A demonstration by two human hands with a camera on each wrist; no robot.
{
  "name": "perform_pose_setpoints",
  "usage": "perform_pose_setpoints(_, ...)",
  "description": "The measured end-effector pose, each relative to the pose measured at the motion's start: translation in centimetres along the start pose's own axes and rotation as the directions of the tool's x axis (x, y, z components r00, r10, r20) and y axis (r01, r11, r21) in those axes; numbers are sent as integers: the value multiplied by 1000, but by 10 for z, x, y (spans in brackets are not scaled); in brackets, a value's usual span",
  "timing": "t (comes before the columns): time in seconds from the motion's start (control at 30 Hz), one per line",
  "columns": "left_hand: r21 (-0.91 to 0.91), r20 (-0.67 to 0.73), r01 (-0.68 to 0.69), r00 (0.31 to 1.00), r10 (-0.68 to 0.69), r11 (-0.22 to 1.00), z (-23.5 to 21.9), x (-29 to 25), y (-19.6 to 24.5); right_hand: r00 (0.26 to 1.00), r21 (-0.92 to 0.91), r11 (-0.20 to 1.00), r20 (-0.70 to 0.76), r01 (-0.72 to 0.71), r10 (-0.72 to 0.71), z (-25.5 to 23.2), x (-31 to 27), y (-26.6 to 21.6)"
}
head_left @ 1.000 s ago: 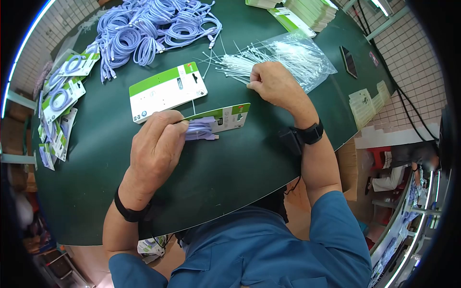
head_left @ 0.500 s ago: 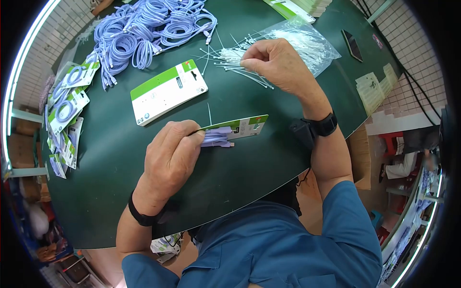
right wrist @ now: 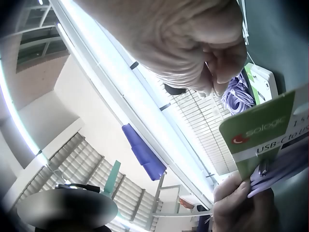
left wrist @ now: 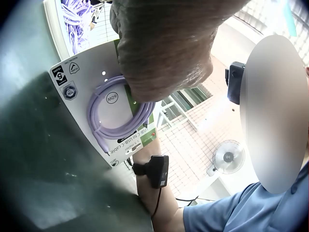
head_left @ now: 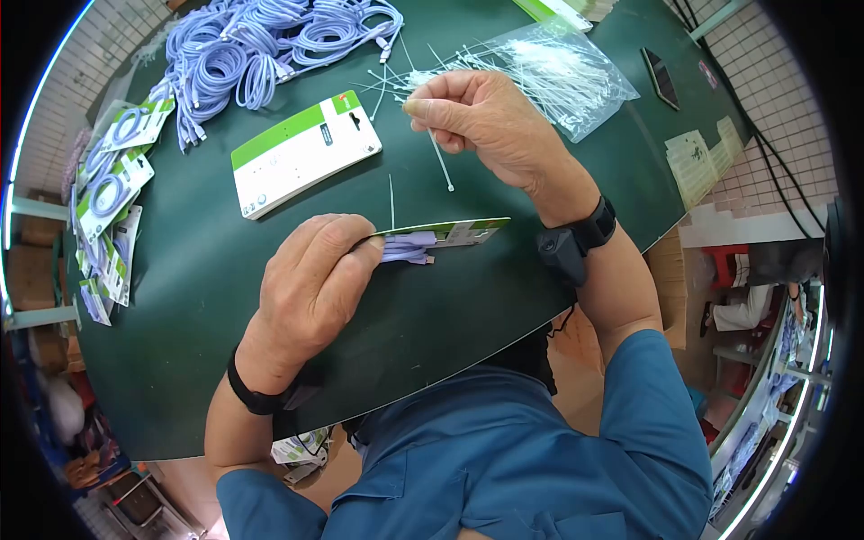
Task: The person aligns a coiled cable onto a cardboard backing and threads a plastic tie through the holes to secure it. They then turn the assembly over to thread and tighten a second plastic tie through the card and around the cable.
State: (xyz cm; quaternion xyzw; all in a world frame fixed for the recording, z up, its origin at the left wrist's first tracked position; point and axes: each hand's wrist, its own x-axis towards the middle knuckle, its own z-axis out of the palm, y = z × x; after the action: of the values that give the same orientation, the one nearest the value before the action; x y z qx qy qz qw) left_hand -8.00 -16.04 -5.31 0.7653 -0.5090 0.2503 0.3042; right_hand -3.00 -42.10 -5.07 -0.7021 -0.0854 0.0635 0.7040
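My left hand (head_left: 315, 283) grips a white-and-green cable card (left wrist: 77, 104) between thumb and fingers, held on edge over the table. A coiled purple USB-C cable (left wrist: 94, 116) lies against the card's printed face. One white cable tie (head_left: 391, 200) sticks out behind the card, beside the left fingers. Above and to the right, my right hand (head_left: 495, 126) pinches another cable tie (head_left: 441, 166), whose head end hangs below the fingers. Behind that hand, many loose cable ties (head_left: 558, 76) spill from a clear plastic bag (head_left: 616, 85).
A stack of blank-looking cards (head_left: 306, 153) lies beyond my left hand. A heap of coiled purple cables (head_left: 243, 58) sits at the back left, with several carded cables (head_left: 112, 193) along the left edge. A phone (head_left: 661, 79) lies at the right.
My right hand has lifted from the pile of ties and moved left with one tie pinched. My left hand still holds the card, now turned more edge-on to the head view.
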Motion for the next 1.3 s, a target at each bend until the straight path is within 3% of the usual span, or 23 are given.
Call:
perform_pose_setpoints(0.1,21,-6,-3,1000,3,1000,-1,0,-3,998,129,990,32,-60,56,3,1,-2)
perform_pose_setpoints(0.27,27,-16,8,1000,-7,1000,-4,0,-5,999,155,988,41,-25,19,15,-5,-7)
perform_pose_setpoints(0.37,40,-9,16,1000,-16,999,-3,-2,-7,993,-40,998,106,-42,46,16,-7,-12)
perform_pose_setpoints(0.53,36,-9,-3,1000,4,999,1,-5,-11,988,-30,1000,154,-9,13,23,-4,-6)
perform_pose_setpoints(0.9,18,-13,-25,1000,25,1000,1,0,-14,970,5,985,172,-175,172,31,4,8)
perform_pose_setpoints(1.3,-26,15,4,1000,-3,1000,-2,0,-12,949,-46,976,230,-212,217,33,4,19)
